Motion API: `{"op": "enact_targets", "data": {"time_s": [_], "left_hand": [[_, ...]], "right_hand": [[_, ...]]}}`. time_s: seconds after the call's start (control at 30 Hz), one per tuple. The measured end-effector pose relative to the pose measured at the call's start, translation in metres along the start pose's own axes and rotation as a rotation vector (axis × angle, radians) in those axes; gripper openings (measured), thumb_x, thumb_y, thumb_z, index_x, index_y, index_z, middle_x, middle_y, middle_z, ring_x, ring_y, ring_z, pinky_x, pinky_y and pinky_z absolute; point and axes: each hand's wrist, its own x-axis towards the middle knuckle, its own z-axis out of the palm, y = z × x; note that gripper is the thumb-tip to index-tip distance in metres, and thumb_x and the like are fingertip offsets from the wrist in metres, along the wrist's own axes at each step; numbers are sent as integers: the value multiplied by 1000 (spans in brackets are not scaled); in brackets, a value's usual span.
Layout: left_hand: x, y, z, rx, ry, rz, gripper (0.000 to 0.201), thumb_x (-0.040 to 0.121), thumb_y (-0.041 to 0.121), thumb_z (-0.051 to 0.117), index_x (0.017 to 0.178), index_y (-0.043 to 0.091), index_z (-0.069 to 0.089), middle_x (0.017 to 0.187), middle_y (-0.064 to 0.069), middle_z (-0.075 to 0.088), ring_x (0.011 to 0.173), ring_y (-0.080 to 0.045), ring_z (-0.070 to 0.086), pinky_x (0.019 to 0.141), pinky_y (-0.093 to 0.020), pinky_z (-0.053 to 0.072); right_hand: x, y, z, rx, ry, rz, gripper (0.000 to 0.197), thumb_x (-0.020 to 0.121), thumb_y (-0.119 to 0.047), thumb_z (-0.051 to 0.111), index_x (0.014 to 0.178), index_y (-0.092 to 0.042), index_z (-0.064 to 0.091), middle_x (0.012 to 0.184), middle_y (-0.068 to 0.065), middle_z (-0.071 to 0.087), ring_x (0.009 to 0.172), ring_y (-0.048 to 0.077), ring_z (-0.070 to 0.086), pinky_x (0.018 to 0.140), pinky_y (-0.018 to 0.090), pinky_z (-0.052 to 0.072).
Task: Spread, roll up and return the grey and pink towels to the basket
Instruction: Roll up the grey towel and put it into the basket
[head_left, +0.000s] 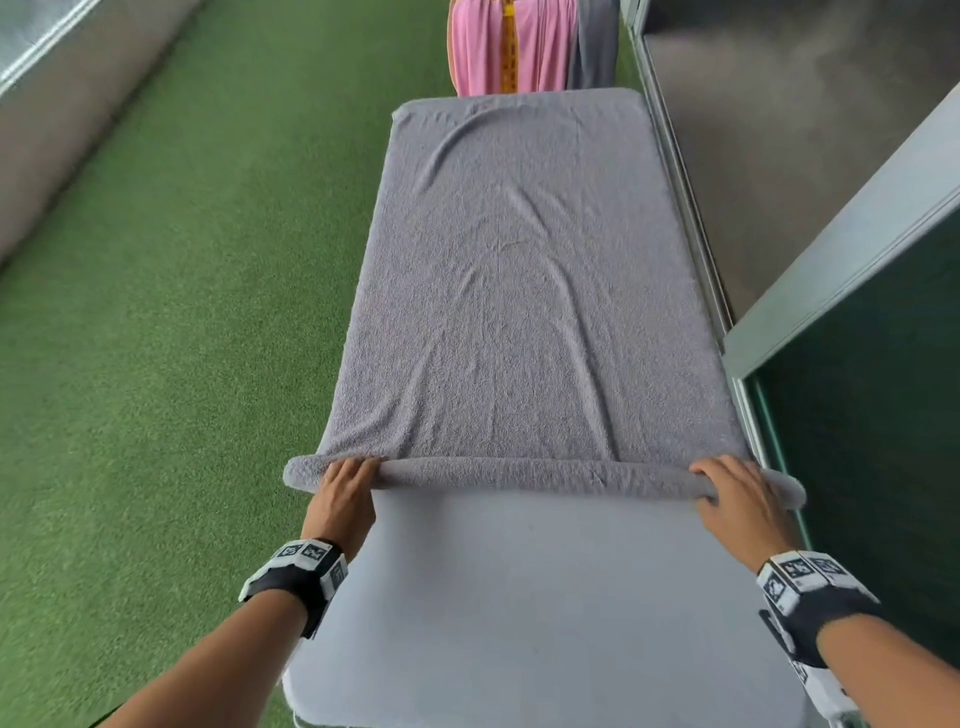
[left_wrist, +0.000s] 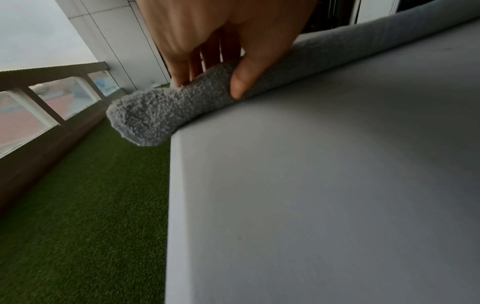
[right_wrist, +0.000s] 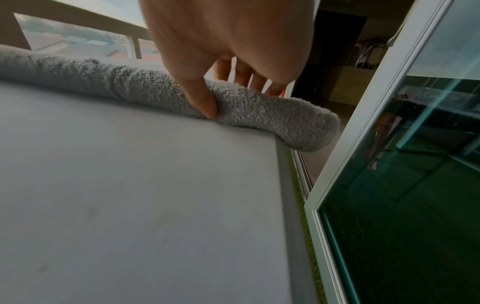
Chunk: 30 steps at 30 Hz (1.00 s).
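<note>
A grey towel (head_left: 519, 270) lies spread lengthwise on a pale grey table (head_left: 535, 597). Its near end is rolled into a thin tube (head_left: 530, 473) across the table's width. My left hand (head_left: 345, 491) grips the tube's left end (left_wrist: 166, 111), thumb in front, fingers over the top. My right hand (head_left: 737, 499) grips the right end (right_wrist: 272, 115) the same way. Both tube ends stick out past the table's sides. A pink towel (head_left: 511, 47) hangs beyond the table's far end, with a grey cloth (head_left: 595, 44) beside it. No basket is in view.
Green artificial turf (head_left: 182, 338) covers the floor on the left, bounded by a low wall with a glass railing (left_wrist: 44, 107). On the right, a sliding glass door frame (head_left: 852, 249) stands close to the table's edge. A yellow strap (head_left: 510, 47) hangs over the pink towel.
</note>
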Motion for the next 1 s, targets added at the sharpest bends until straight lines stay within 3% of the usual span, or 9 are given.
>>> {"op": "enact_targets", "data": {"time_s": [0.13, 0.27, 0.4, 0.6, 0.77, 0.83, 0.9, 1.0], "left_hand": [[-4, 11, -8, -20, 14, -42, 22, 64, -1, 45, 74, 9, 62, 73, -7, 61, 70, -31, 61, 54, -33, 50], [-30, 14, -12, 20, -42, -17, 14, 62, 2, 48, 67, 11, 57, 68, -4, 58, 65, -28, 61, 46, -31, 47], [-74, 15, -13, 44, -31, 44, 19, 67, 14, 35, 68, 15, 55, 66, 0, 55, 61, -25, 58, 45, -28, 45], [-147, 9, 2, 53, -48, 17, 20, 73, 20, 36, 73, 20, 56, 69, 5, 58, 61, -18, 54, 53, -31, 50], [-172, 11, -5, 39, -78, 39, 17, 78, 23, 38, 65, 24, 49, 60, 8, 54, 53, -17, 51, 52, -29, 43], [-165, 10, -6, 19, -48, 31, 15, 79, 22, 36, 68, 24, 46, 59, 7, 52, 49, -16, 46, 49, -27, 41], [-153, 9, -8, 23, -52, -25, 9, 79, 18, 37, 83, 22, 44, 68, 4, 51, 50, -14, 40, 50, -27, 37], [-144, 11, -10, 123, -61, -51, 25, 73, 12, 40, 96, 18, 46, 84, -4, 49, 68, -23, 44, 60, -37, 39]], "right_hand": [[-5, -1, -2, 52, 52, 7, 33, 66, 7, 72, 96, -8, 74, 90, 9, 69, 84, 34, 65, 75, 43, 54], [-36, 2, 0, 15, -20, 63, 28, 72, -2, 70, 97, -12, 75, 94, 6, 71, 89, 31, 65, 79, 41, 53], [-82, 4, 4, 19, -19, 92, 28, 71, -2, 71, 95, -15, 75, 93, 3, 71, 89, 29, 64, 78, 42, 53], [-158, 7, 12, 2, -27, 78, 35, 54, 5, 82, 79, -17, 75, 78, -3, 69, 70, 22, 57, 67, 39, 47], [-182, 8, 0, -19, -158, 52, 21, 81, -10, 68, 82, -32, 66, 85, -13, 69, 76, 10, 59, 75, 36, 50], [-171, 6, -5, 19, -138, 40, 20, 88, -9, 61, 96, -27, 64, 98, -8, 70, 82, 13, 63, 79, 36, 51], [-156, 4, -10, 13, -74, 63, 28, 83, -5, 64, 106, -21, 61, 102, -2, 63, 83, 18, 60, 75, 39, 52], [-147, -1, -13, -104, -13, 17, 33, 65, 3, 75, 78, -21, 56, 78, -3, 49, 68, 20, 48, 60, 36, 40]]}}
